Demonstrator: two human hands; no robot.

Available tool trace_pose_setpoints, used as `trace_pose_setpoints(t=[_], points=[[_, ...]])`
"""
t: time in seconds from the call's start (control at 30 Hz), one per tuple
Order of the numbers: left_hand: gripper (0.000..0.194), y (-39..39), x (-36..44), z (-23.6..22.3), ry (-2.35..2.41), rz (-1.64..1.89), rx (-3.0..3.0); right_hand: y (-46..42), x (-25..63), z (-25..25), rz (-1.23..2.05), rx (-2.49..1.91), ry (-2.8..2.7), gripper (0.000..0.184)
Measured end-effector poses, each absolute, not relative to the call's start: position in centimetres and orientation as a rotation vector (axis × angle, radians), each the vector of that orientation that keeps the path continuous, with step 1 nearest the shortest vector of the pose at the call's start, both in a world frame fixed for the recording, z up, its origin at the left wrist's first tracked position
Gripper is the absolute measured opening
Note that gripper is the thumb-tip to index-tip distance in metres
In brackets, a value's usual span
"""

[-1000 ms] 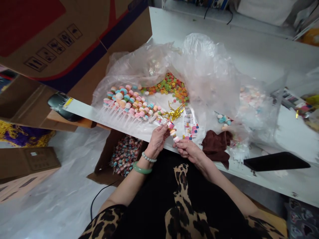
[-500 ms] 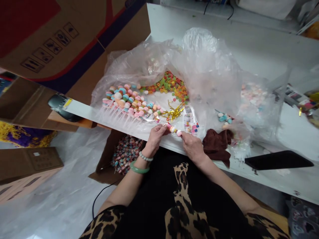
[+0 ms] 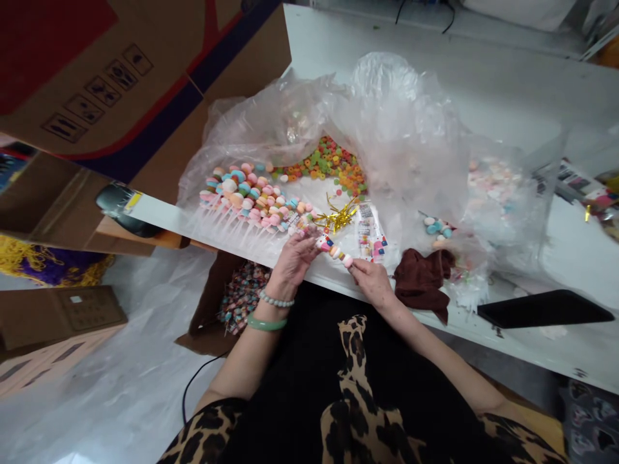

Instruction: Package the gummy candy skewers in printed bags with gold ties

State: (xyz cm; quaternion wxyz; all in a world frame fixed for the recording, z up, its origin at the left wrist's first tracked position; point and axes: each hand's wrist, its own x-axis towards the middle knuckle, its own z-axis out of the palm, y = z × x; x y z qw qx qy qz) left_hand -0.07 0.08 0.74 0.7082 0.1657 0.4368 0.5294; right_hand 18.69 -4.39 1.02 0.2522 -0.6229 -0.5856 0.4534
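A candy skewer point(image 3: 340, 255) with several pastel pieces, in what looks like a clear wrapper with a printed end, lies slantwise between my hands above the table's front edge. My left hand point(image 3: 294, 258) has its bent fingers at the printed upper end; the fingertips are partly blurred. At the lower pink piece, the thumb and fingers of my right hand point(image 3: 372, 282) pinch the skewer's end. Gold twist ties point(image 3: 338, 218) lie just beyond. Flat printed wrappers point(image 3: 370, 232) rest beside them. A pile of candy skewers point(image 3: 256, 196) with white sticks is at the left.
Loose ring candies point(image 3: 338, 164) spill from a clear plastic bag point(image 3: 387, 96). A brown cloth point(image 3: 420, 283) and a black phone-like slab point(image 3: 544, 309) lie at the right. A large carton point(image 3: 159, 84) stands at the left; an open box of small wrapped pieces point(image 3: 244, 293) sits below the table.
The candy skewer has turned from steep to a flatter slant. My right hand has moved up and right with its lower end. My left hand has shifted slightly left, its fingers loosening.
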Motion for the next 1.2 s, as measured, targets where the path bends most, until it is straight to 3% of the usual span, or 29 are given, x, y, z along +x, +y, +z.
trace_pose_setpoints(t=[0.17,0.3,0.43,0.63,0.83,1.2], points=[[0.023,1.5,-2.1,1.0,1.11,1.293,0.198,-4.5,20.8,0.7,1.193,-1.735,-1.759,0.03],[0.02,2.1,-2.4,1.0,1.144,1.39,0.133,-4.3,22.1,0.6,1.513,-1.65,-1.288,0.021],[0.022,1.1,0.3,1.6,1.025,1.313,0.167,-3.2,20.1,1.9,1.609,-1.435,-0.76,0.03],[0.029,-1.0,4.2,3.4,0.862,1.176,0.287,-0.9,16.3,2.9,1.548,-1.289,-0.806,0.028],[0.024,-0.3,2.6,4.1,1.026,1.118,0.298,-1.2,16.8,2.1,1.512,-1.351,-0.872,0.021],[0.023,1.4,4.0,3.2,0.986,1.432,0.113,-0.6,15.1,2.1,1.537,-1.324,-0.615,0.035]])
